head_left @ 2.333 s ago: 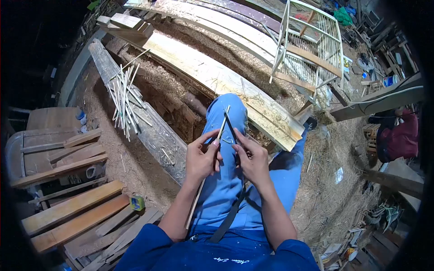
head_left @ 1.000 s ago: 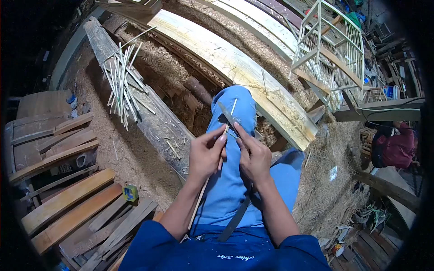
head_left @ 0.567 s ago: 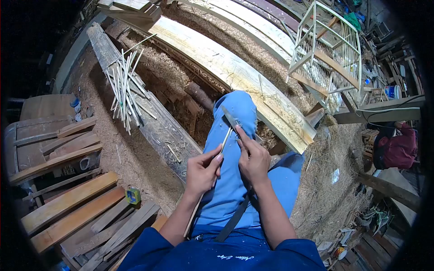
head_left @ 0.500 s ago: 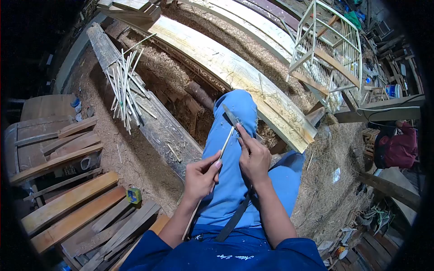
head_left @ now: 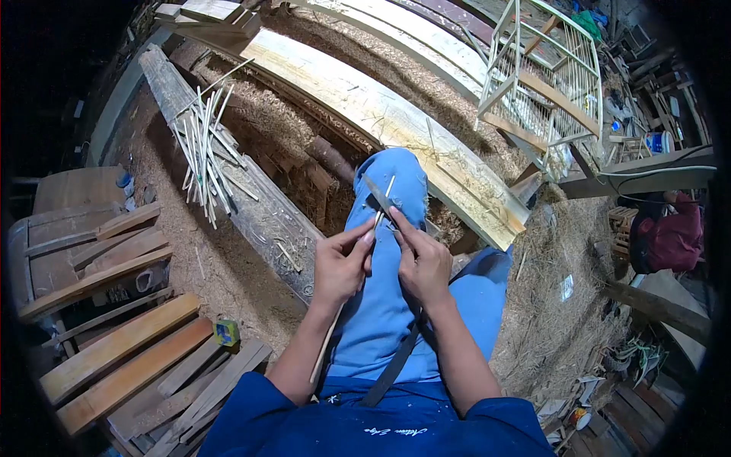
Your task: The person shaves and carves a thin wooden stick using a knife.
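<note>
left hand (head_left: 340,265) pinching thin stick (head_left: 326,344), right hand (head_left: 423,263) holding knife (head_left: 378,196) against it

The grey worktop (head_left: 266,221) is a long, worn plank, and on it lies a loose bundle of thin pale sticks (head_left: 204,152), crossing each other in different directions. Nearer to the person, some small slivers (head_left: 288,257) lie on the same surface. The ground (head_left: 236,266) beside this plank is covered with sawdust and wood shavings.
</note>
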`<state>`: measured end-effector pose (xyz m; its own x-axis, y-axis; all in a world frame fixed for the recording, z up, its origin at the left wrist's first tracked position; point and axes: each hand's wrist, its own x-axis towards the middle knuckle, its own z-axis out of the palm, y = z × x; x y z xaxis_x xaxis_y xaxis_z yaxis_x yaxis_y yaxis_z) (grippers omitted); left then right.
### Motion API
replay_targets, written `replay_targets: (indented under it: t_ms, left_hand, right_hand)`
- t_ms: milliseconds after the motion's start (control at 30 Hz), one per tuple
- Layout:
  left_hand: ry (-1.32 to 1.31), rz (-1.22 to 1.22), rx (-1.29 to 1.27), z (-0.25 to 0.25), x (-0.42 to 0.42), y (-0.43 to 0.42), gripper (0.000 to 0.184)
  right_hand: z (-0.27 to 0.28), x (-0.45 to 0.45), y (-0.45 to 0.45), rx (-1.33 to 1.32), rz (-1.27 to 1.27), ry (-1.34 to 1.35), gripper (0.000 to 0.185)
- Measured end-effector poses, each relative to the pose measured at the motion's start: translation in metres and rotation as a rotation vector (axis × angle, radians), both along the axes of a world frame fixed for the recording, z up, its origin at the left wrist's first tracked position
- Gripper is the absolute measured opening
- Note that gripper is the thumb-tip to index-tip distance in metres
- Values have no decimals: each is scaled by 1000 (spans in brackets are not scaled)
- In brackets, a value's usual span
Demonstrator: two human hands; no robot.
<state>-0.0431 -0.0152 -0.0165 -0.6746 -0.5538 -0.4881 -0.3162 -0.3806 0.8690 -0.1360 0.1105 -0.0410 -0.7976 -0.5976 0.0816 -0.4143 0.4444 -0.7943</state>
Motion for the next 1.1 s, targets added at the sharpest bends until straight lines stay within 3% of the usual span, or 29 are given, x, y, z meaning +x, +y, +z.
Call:
replay_targets:
  t_ms: [267, 367, 633, 1100]
  left_hand:
    - [-44, 36, 84, 11, 44, 17, 29]
    - [-114, 37, 51, 16, 36, 16, 34]
    - [4, 32, 63, 5, -14, -11, 34]
    - [-38, 42, 74, 12, 33, 11, 30]
  right_hand:
    - [-8, -3, -3, -4, -38, 40, 46]
    - [-7, 0, -3, -13, -24, 43, 46]
    - [-1, 2, 0, -12, 26, -26, 46]
    - [-4, -2, -5, 0, -30, -19, 47]
